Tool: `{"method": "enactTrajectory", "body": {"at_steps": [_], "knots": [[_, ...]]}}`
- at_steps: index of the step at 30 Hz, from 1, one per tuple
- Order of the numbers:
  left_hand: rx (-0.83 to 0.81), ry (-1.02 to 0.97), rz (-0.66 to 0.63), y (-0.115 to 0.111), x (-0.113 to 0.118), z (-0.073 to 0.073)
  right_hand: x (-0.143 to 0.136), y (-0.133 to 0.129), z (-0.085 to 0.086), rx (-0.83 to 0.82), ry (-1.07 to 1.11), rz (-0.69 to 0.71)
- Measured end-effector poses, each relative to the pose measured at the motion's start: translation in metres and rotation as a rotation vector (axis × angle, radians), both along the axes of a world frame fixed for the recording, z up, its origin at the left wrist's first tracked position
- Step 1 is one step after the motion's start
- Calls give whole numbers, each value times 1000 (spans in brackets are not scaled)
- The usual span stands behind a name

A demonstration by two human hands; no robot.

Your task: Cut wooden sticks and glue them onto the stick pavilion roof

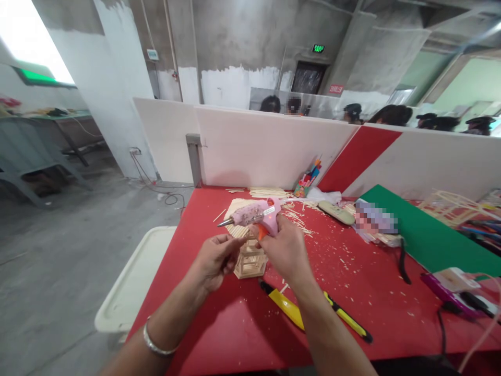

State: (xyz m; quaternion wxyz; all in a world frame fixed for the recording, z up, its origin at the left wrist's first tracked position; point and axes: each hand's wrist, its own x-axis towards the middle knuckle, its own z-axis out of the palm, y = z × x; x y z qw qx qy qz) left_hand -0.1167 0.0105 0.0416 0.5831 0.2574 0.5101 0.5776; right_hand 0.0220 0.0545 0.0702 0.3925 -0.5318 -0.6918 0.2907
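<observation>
A pink hot glue gun (254,213) with an orange trigger is gripped in my right hand (288,251), its metal nozzle pointing left. Just below the nozzle, my left hand (213,261) is closed in a pinch; whatever lies between its fingertips is too small to make out. Between and behind my hands a small model of thin wooden sticks (250,263) stands on the red table (235,334), partly hidden by my fingers. Behind the glue gun lies a pale slatted wooden piece (237,206).
A yellow-handled tool (287,308) and a yellow-black utility knife (348,317) lie near my right forearm. Loose sticks (270,192), a pen holder (305,183) and a glasses case (335,212) are farther back. A power strip (456,292) lies right. White partition (266,149) borders the table.
</observation>
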Motion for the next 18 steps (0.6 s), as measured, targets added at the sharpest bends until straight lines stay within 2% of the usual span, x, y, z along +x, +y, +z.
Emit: {"method": "enactTrajectory", "body": {"at_steps": [9, 15, 18], "knots": [[16, -43, -14, 1, -3, -3, -4, 1, 1, -18, -14, -8], [-74, -239, 26, -2, -7, 0, -5, 0, 0, 0, -31, -26], [-78, -254, 16, -5, -9, 1, -5, -1, -1, 20, -46, -50]]}}
